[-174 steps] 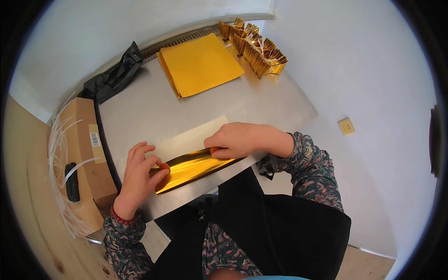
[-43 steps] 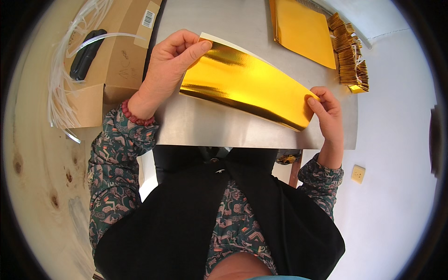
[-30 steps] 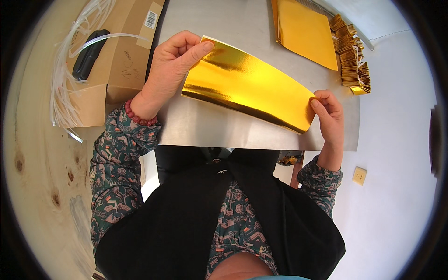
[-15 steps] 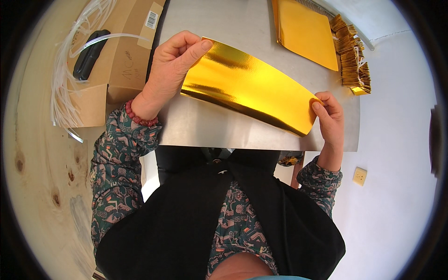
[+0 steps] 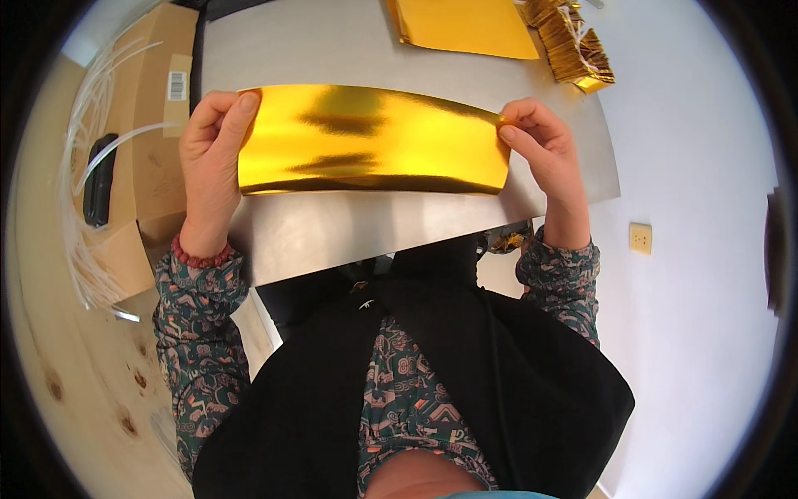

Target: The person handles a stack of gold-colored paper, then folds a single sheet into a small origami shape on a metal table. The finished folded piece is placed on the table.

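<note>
A shiny gold foil sheet (image 5: pixel 374 145), long and rectangular, is stretched between my two hands above the grey metal table. My left hand (image 5: pixel 214 150) pinches its upper left corner, thumb on top and fingers behind. At the upper right corner, my right hand (image 5: pixel 542 141) grips the sheet between thumb and curled fingers. The sheet bows slightly and reflects dark bands. Farther back on the table lies a stack of larger gold sheets (image 5: pixel 465 27). Beside that stack are bundles of folded gold pieces (image 5: pixel 573 46), tied with white string.
The metal table (image 5: pixel 291 233) ends close to my body. On the left stands a cardboard box (image 5: pixel 158 158) with translucent plastic strips (image 5: pixel 73 208) and a black handle-like object (image 5: pixel 100 181) on it. A wall socket (image 5: pixel 640 238) is on the white wall at right.
The view has turned, so the table and box appear rotated and shifted. The gold sheet, formerly slanting down to the right, now lies nearly level across the picture. Both hands keep their hold.
</note>
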`<state>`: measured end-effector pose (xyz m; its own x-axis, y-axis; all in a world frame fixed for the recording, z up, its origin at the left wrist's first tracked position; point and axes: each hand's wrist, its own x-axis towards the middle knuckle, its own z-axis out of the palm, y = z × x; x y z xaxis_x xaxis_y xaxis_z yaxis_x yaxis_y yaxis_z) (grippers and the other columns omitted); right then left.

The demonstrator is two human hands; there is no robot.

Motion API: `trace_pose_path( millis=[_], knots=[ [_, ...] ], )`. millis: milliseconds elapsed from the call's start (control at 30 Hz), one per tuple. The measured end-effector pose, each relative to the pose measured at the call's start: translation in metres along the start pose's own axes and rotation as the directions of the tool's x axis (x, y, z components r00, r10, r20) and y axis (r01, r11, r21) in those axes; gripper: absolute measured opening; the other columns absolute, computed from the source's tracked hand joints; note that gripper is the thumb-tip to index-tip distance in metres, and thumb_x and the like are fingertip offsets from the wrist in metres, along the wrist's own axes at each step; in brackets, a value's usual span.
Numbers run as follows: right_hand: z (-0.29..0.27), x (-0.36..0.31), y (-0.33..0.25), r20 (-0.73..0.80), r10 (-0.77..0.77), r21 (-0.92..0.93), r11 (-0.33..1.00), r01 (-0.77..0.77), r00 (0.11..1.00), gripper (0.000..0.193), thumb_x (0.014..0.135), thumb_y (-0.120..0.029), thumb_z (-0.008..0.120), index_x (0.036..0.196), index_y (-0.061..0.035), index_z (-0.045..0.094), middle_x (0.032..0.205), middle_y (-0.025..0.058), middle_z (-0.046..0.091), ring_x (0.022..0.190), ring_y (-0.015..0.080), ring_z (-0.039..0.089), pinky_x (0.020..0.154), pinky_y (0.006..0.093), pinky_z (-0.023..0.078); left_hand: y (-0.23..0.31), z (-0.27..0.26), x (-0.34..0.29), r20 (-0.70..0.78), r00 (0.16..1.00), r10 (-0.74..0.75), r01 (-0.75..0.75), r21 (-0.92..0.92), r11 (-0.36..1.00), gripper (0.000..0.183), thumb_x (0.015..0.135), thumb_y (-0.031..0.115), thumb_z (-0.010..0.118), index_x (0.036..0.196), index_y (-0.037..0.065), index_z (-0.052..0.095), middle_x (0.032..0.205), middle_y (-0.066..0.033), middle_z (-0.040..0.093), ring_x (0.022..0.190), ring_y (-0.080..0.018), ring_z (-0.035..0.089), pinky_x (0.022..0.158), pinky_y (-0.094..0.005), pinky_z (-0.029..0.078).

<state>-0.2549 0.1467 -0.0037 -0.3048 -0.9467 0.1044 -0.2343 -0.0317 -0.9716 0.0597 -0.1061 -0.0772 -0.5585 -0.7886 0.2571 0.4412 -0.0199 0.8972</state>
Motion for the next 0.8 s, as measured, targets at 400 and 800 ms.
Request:
trace_pose_path(
  millis=[400,800],
  knots=[
    [0.004,0.006,0.002,-0.039,-0.098,0.107,0.989,0.101,0.994,0.014,0.102,-0.003,0.073,0.115,-0.0021,0.07,0.099,0.0003,0.07,0.088,0.0084,0.065,0.081,0.0249,0.053,-0.004,-0.008,0.002,0.004,1.0,-0.017,0.017,0.024,1.0,0.005,0.108,0.009,0.069,0.11,0.006,0.07,0.102,0.0026,0.071,0.09,-0.0027,0.062,0.081,-0.0168,0.048],
    [0.004,0.001,0.006,-0.166,-0.068,0.159,0.983,0.094,0.984,0.012,0.103,-0.004,0.07,0.114,-0.0026,0.07,0.098,-0.0005,0.07,0.087,0.0069,0.064,0.08,0.023,0.052,-0.004,-0.032,0.001,0.278,0.959,-0.056,0.067,-0.03,0.997,0.014,0.104,0.006,0.073,0.118,0.005,0.069,0.105,0.0028,0.07,0.096,-0.0054,0.062,0.088,-0.0216,0.048]
  ],
)
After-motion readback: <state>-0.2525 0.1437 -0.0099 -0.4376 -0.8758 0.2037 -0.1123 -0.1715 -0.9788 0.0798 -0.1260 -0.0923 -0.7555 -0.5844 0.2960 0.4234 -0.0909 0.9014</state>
